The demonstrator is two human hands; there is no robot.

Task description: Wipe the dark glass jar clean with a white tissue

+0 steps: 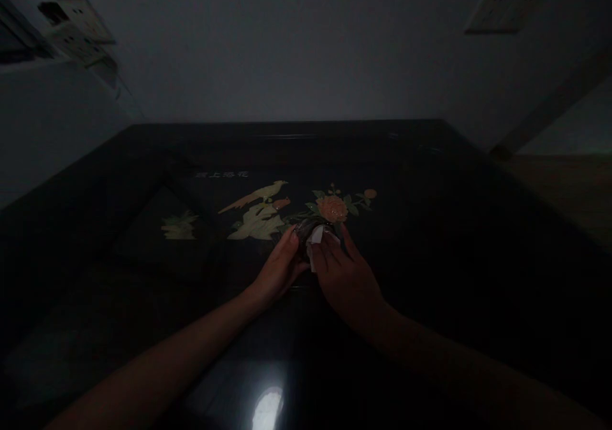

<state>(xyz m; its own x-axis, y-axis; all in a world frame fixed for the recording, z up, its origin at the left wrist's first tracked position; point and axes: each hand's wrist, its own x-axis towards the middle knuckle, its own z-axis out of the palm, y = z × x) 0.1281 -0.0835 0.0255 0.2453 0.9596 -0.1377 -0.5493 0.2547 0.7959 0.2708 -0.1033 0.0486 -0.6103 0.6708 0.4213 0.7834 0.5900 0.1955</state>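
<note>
In the dim light, my left hand (280, 265) is closed around the side of a dark, glossy, rounded object (304, 229), whose exact kind I cannot make out. My right hand (348, 278) presses a crumpled white tissue (316, 235) against the near face of that object, its fingers bent over the paper. Both hands meet over the middle of a black, shiny tabletop (157, 328). Much of the rounded object is hidden behind the fingers and the tissue.
The tabletop bears a decorative picture with a bird (261, 194), a pink flower (332, 208) and pale characters (222, 175). A wall (287, 54) stands behind it, with sockets at right (502, 8) and left (88, 19). A bright reflection (268, 408) shows near the front.
</note>
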